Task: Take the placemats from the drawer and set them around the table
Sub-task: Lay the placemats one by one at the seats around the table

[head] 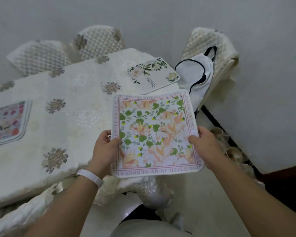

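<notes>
Both hands hold a floral mat (154, 132) flat over the table's (72, 103) near right corner. The left hand (106, 147) pinches its left edge, thumb (115, 140) on top and the other fingers hidden beneath. The right hand (205, 142) pinches the right edge the same way. Whether the mat lies on the cloth or hangs just above it I cannot tell.

Its pink border carries capital letters. Along the far edge I can read "THE WITHERED CHERRY", down the right "BLOSSON ARE MY", along the near edge, upside down, "WATCH IN MY MEMORY", and up the left "ENTLE SMILE IS". The near edge of the mat juts past the table's edge.

Just beyond it, at the table's far right corner, lies a second mat (154, 76) with leaf sprays and the word "Beautiful". A narrow strip of cloth parts the two. A third mat (7, 122), with a striped border, lies at the table's left and is cut by the frame. A wide stretch of flowered cloth lies open between it and the other two.

Two quilted chairs (39, 55) stand at the table's far side. A third (207, 41) at the table's right end holds a white bag (198, 74) with dark trim, close to the wall. A pale wristband (91, 177) sits on the left wrist.
</notes>
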`<state>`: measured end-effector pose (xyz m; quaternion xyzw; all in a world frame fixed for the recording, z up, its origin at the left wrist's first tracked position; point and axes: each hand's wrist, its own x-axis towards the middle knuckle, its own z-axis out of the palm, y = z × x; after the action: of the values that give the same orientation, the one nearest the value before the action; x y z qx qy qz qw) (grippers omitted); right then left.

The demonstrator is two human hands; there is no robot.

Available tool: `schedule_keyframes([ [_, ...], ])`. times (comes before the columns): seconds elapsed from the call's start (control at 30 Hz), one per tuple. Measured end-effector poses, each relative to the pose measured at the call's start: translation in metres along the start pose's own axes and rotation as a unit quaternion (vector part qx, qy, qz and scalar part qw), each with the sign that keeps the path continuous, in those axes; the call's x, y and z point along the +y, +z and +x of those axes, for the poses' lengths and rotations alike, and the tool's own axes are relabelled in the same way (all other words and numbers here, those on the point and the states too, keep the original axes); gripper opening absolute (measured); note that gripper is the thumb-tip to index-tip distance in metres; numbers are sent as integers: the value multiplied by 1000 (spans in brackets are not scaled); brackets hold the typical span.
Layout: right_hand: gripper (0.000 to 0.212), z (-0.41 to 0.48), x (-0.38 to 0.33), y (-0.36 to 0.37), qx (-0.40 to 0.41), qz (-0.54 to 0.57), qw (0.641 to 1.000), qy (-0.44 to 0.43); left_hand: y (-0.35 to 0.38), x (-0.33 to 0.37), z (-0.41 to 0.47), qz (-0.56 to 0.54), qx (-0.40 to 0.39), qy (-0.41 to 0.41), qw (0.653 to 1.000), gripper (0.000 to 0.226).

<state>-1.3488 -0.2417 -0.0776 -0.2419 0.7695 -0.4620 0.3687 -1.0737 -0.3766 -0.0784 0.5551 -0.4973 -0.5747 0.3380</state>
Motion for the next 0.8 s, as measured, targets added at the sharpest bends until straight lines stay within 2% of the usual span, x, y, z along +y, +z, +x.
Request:
schedule_keyframes([
  [0.27, 23, 60, -42, 57, -73, -25, 997, -25, -28, -6, 51, -64, 69, -14, 995, 10],
  [0.43, 20, 96, -62, 84, -68, -79, 993, -47, -38, -8, 87, -87, 73, -22, 993, 8],
  [0.6, 20, 125, -72, 107, -77, -154, 983, -68, -50, -14, 110, -48, 96, -18, 994, 10],
  [0.8, 14, 162, -55, 142, -129, -200, 971, -31, -60, -40, 133, -11, 126, -32, 991, 9],
])
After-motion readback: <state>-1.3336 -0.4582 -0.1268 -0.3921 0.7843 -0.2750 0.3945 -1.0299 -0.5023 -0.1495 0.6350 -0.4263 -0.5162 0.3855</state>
